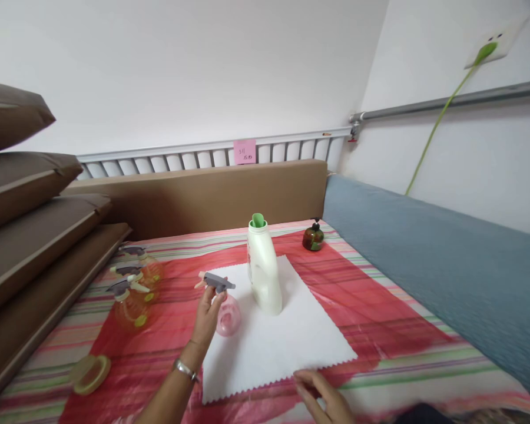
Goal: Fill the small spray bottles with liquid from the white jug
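My left hand is closed around the neck of a pink spray bottle with a grey trigger head. The bottle is over the left part of a white cloth with a zigzag edge. To its right, on the cloth, stands a large pale-green jug, uncapped, with a green spout showing in its mouth. At the cloth's front edge, my right hand is half open, its fingers loosely curved and nothing visible in them. Whether its fingertips touch the cloth, I cannot tell.
Several clear spray bottles stand at the left beside a round yellowish lid or dish. A brown pump bottle is at the back right. Brown cushions are stacked on the left; a blue padded side bounds the right.
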`<state>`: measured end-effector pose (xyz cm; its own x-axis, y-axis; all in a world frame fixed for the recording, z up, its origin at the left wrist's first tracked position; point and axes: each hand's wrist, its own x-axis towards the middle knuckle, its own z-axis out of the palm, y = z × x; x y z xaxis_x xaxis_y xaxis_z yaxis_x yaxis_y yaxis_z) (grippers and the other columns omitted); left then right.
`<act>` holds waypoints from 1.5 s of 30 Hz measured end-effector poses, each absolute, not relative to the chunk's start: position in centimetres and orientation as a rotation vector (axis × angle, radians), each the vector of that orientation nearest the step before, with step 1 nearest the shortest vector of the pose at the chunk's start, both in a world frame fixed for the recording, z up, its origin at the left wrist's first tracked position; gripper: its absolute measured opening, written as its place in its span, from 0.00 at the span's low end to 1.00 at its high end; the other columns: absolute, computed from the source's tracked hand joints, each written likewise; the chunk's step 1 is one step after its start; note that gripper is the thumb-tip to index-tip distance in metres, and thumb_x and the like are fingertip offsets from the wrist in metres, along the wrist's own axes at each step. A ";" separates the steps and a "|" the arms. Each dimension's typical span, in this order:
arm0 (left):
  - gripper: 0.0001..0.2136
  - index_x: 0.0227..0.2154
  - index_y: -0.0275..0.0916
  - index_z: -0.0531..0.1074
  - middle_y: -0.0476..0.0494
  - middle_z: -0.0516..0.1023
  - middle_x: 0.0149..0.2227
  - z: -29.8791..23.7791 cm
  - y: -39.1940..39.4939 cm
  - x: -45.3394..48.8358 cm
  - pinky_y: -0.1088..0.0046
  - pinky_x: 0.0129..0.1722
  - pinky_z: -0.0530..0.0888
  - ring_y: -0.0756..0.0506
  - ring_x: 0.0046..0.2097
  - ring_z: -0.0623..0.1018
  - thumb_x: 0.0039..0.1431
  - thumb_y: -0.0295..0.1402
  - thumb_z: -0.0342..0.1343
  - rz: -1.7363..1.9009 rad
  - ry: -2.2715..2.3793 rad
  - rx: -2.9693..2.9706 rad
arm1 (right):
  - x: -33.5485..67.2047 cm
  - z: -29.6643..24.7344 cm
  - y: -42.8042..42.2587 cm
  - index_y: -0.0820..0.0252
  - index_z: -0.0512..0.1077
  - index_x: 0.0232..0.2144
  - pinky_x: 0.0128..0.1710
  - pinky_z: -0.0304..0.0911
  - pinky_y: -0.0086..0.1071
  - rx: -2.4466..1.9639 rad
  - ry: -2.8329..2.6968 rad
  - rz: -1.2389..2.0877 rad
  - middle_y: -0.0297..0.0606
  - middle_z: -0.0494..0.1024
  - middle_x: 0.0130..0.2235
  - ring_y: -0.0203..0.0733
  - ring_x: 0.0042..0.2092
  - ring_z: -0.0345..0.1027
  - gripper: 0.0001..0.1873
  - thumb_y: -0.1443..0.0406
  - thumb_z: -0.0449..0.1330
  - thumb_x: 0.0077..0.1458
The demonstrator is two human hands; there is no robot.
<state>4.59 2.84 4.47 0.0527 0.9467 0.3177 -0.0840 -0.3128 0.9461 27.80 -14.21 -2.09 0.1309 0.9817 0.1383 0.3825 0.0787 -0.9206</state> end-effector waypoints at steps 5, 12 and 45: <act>0.18 0.49 0.39 0.67 0.38 0.70 0.51 5.5 2.2 4.8 0.65 0.49 0.66 0.42 0.51 0.69 0.55 0.37 0.52 1.471 0.949 1.362 | 25.7 0.5 -11.8 0.57 0.72 0.36 0.38 0.65 0.32 -1.424 -1.483 0.818 0.38 0.77 0.36 0.42 0.37 0.70 0.12 0.58 0.53 0.54; 0.18 0.49 0.40 0.67 0.39 0.70 0.52 6.2 2.1 5.0 0.65 0.51 0.64 0.43 0.53 0.69 0.56 0.37 0.51 1.530 0.940 1.292 | 22.2 2.0 -7.5 0.58 0.69 0.42 0.44 0.62 0.36 -1.391 -1.634 0.775 0.40 0.75 0.42 0.43 0.45 0.68 0.14 0.65 0.56 0.51; 0.12 0.41 0.38 0.70 0.43 0.75 0.41 2.1 2.9 4.0 0.65 0.48 0.67 0.43 0.46 0.73 0.53 0.35 0.55 1.401 1.012 1.421 | 15.8 2.8 1.2 0.58 0.69 0.42 0.49 0.59 0.38 -1.253 -1.410 0.821 0.39 0.74 0.44 0.44 0.48 0.66 0.19 0.69 0.57 0.45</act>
